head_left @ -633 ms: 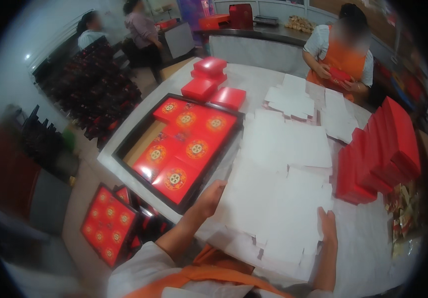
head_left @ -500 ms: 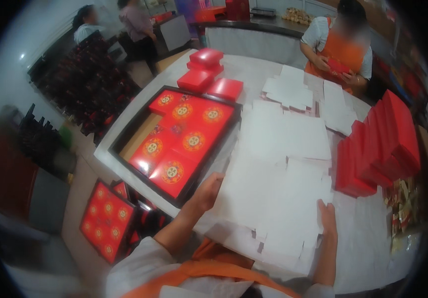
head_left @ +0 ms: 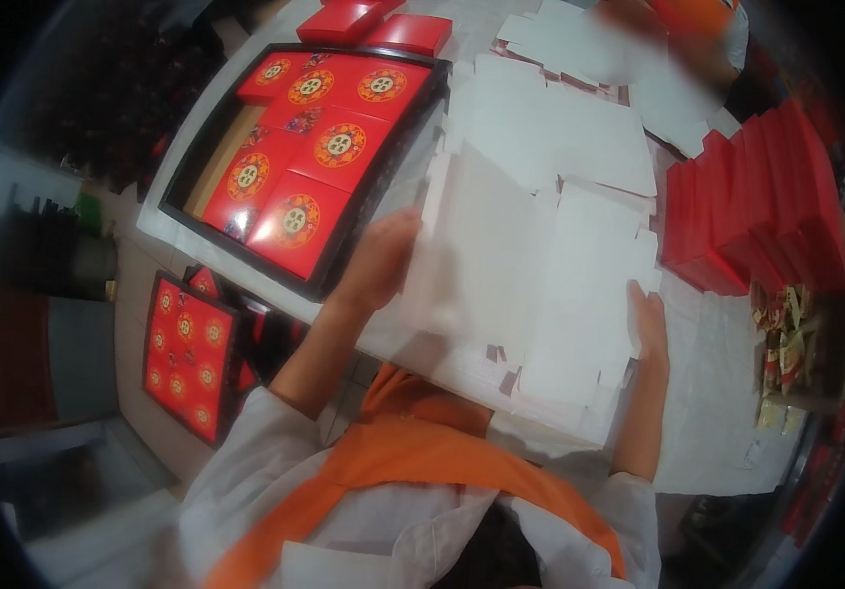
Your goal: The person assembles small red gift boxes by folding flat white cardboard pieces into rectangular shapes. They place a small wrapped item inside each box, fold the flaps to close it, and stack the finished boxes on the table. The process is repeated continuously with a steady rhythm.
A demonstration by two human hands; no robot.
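Observation:
Flat white cardboard box blanks (head_left: 584, 294) lie in stacks with notched edges, right in front of me. At the left edge of the nearest stack, my left hand (head_left: 383, 257) is closed on a white cardboard blank (head_left: 481, 245), which tilts up on that side. Its fingertips are partly hidden behind the edge. On the opposite side, my right hand (head_left: 649, 324) rests against the stack's right edge, fingers stretched upward and apart. To the left of the blanks is a black-rimmed tray (head_left: 329, 285) with red patterned boxes (head_left: 341, 145) and one bare brown gap.
Red boxes (head_left: 751, 206) stand in a row at the right, beside small wrapped packets (head_left: 784, 344). More red boxes (head_left: 408, 34) sit at the far edge. A filled tray (head_left: 187, 353) leans low at the left. A co-worker's blurred arm (head_left: 663, 49) reaches over the far blanks.
My view has tipped downward, so the table sits higher in it. The left edge of the blank has risen with my left hand. The co-worker's arm has come over the far blanks.

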